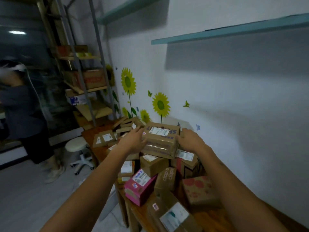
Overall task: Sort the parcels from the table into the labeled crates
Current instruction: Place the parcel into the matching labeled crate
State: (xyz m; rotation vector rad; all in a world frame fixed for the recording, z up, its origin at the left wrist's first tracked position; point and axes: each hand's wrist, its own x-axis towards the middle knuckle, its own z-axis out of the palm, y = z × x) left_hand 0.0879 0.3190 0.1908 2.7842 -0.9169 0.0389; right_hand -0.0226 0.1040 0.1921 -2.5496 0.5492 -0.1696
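Note:
A large brown cardboard parcel (160, 139) with a white label and purple print sits on top of a heap of parcels on the wooden table (98, 151) along the wall. My left hand (133, 139) presses flat against its left side. My right hand (190, 139) grips its right end, fingers curled over the far corner. Under and around it lie several smaller parcels, among them a pink box (139, 186), a brown box printed "clap clap" (166, 180) and a box with pink dots (199, 190). No crates are in view.
A metal shelf rack (87, 77) with cartons stands at the back left. A white stool on wheels (78, 148) is beside the table's left edge. Another person (21, 114) stands at the far left on the open floor. Teal wall shelves (234, 30) hang overhead.

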